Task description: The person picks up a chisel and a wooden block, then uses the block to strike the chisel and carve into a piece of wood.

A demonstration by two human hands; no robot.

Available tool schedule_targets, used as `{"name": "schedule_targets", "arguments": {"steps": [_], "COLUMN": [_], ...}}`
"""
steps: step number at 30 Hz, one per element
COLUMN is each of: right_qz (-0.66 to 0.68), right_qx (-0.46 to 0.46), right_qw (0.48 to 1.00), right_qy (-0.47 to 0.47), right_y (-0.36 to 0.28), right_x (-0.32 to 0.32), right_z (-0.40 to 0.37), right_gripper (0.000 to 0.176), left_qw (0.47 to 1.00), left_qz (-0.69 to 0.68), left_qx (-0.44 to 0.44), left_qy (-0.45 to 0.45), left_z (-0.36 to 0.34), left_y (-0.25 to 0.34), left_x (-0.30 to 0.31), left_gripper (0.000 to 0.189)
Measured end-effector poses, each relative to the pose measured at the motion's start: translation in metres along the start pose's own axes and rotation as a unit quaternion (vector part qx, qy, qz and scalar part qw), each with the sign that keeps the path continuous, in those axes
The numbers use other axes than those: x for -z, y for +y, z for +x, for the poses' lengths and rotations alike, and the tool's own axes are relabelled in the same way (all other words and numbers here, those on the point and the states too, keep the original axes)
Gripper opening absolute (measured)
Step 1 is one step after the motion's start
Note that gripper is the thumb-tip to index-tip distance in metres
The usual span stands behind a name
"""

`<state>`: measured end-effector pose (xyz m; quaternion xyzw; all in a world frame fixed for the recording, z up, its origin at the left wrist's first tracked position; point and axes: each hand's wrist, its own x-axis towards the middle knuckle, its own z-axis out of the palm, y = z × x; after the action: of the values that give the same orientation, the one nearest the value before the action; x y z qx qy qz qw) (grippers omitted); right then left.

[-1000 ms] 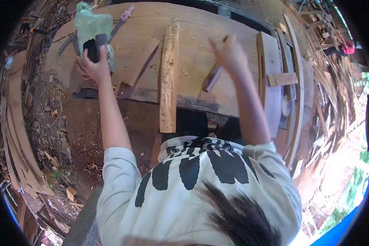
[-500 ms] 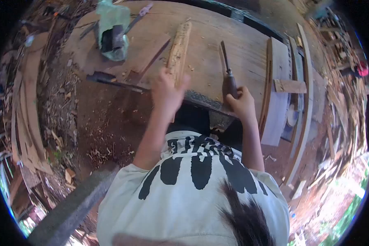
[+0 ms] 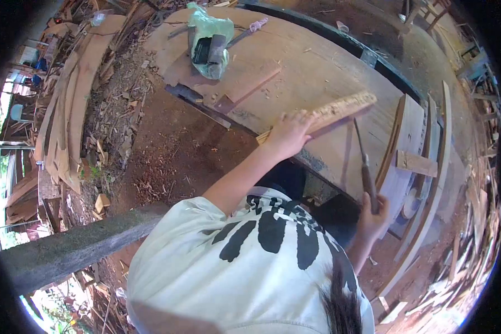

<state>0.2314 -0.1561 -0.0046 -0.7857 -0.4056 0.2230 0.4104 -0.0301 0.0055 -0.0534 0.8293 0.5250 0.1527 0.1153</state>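
Head view: the wooden worktop (image 3: 317, 61) fills the far middle of the scene, its near edge running slantwise from far left to near right, with offcuts and shavings on the ground to the left. On it the rough wood strip (image 3: 339, 110) lies with its long axis slanting from near left to far right. A shadow under it suggests the far end is raised a little off the surface, though this is hard to tell. The chisel (image 3: 367, 179) stands just to the right of the strip, nearly crosswise to it, its handle toward the person and its blade pointing away, with the tip close beneath the strip's far end. The left hand (image 3: 288, 133) is closed over the strip's near end at the worktop's edge, so it is the hand on the strip. The right hand (image 3: 374, 214), lower and nearer, off the worktop's near right corner, is wrapped around the chisel's handle. A green bag (image 3: 209, 39) sits well apart, at the far left of the worktop.
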Motion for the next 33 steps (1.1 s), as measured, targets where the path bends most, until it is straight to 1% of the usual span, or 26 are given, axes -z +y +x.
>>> {"name": "schedule_targets", "arguments": {"steps": [1,2,4,5,7,8,10,12,14,16,17,19,20,22,23,24,26,27,28,30,31,32,33], "right_qz": [0.017,0.076,0.034,0.032,0.024,0.015,-0.036,0.035,0.027,0.222,0.211,0.394,0.391,0.389,0.391,0.392,0.494,0.524,0.525,0.58,0.58,0.59,0.599], "right_qx": [-0.024,-0.077,-0.014,-0.015,0.158,0.151,0.235,0.203,0.219,0.223,0.219,0.209,0.206,0.209,0.23,0.228,0.259,0.246,0.243,0.251,0.249,0.26,0.273], "right_qw": [0.999,0.993,0.989,0.989,0.96,0.958,0.939,0.956,0.958,0.936,0.938,0.888,0.889,0.891,0.883,0.883,0.826,0.812,0.812,0.773,0.773,0.762,0.752], "right_qy": [0.022,0.05,0.143,0.142,0.232,0.242,0.248,0.208,0.183,0.156,0.167,0.113,0.118,0.107,0.12,0.119,0.074,0.074,0.074,0.057,0.058,0.05,0.045], "right_y": [0.012,-0.032,-0.028,-0.028,-0.034,-0.033,-0.032,-0.044,-0.053,-0.062,-0.062,-0.059,-0.058,-0.057,-0.051,-0.048,-0.045,-0.045,-0.045,-0.045,-0.044,-0.043,-0.043], "right_x": [0.011,0.022,0.039,0.042,0.049,0.05,0.052,0.042,0.038,0.027,0.024,0.019,0.021,0.025,0.026,0.032,0.041,0.041,0.041,0.042,0.04,0.037,0.034], "right_z": [0.001,-0.008,-0.007,-0.005,-0.004,-0.004,-0.001,0.001,0.01,0.021,0.026,0.031,0.031,0.031,0.034,0.034,0.033,0.032,0.032,0.033,0.033,0.034,0.035], "right_gripper": [0.025,0.024,0.022,0.022,0.024,0.024,0.024,0.022,0.02,0.023,0.023,0.021,0.021,0.023,0.017,0.017,0.015,0.023,0.023,0.023,0.023,0.023,0.023], "left_qw": [1.0,1.0,0.996,0.996,0.994,0.992,0.99,0.988,0.987,0.987,0.986,0.987,0.986,0.99,0.99,0.99,0.989,0.99,0.991,0.99,0.988,0.988,0.987], "left_qz": [-0.004,-0.002,-0.028,-0.03,-0.038,-0.044,-0.04,-0.011,0.018,0.033,0.025,0.003,0.002,-0.039,-0.038,-0.04,-0.042,-0.048,-0.055,-0.048,-0.043,-0.044,-0.043], "left_qx": [0.002,0.005,-0.012,-0.012,-0.023,-0.036,-0.05,-0.035,-0.028,-0.047,-0.06,-0.028,-0.033,-0.042,-0.042,-0.043,-0.042,-0.057,-0.073,-0.082,-0.092,-0.094,-0.097], "left_qy": [-0.028,-0.026,-0.086,-0.088,-0.102,-0.109,-0.126,-0.148,-0.156,-0.15,-0.156,-0.16,-0.164,-0.128,-0.13,-0.131,-0.133,-0.118,-0.103,-0.109,-0.112,-0.114,-0.121], "left_z": [0.004,0.008,0.011,0.01,0.009,0.009,0.006,0.003,0.004,0.007,0.01,0.012,0.012,0.013,0.013,0.014,0.014,0.015,0.015,0.015,0.015,0.014,0.014], "left_y": [0.003,0.006,0.01,0.009,0.007,0.005,0.003,0.005,0.009,0.004,0.006,0.005,0.003,-0.001,-0.002,0.002,0.003,0.002,0.001,-0.001,-0.002,-0.004,-0.005], "left_x": [0.003,0.009,0.018,0.017,0.015,0.014,0.015,0.016,0.02,0.021,0.021,0.026,0.023,0.021,0.021,0.027,0.03,0.03,0.029,0.031,0.032,0.032,0.032], "left_gripper": [0.061,0.061,0.061,0.061,0.059,0.059,0.058,0.057,0.057,0.057,0.057,0.055,0.055,0.053,0.053,0.055,0.058,0.061,0.064,0.065,0.066,0.066,0.071]}}
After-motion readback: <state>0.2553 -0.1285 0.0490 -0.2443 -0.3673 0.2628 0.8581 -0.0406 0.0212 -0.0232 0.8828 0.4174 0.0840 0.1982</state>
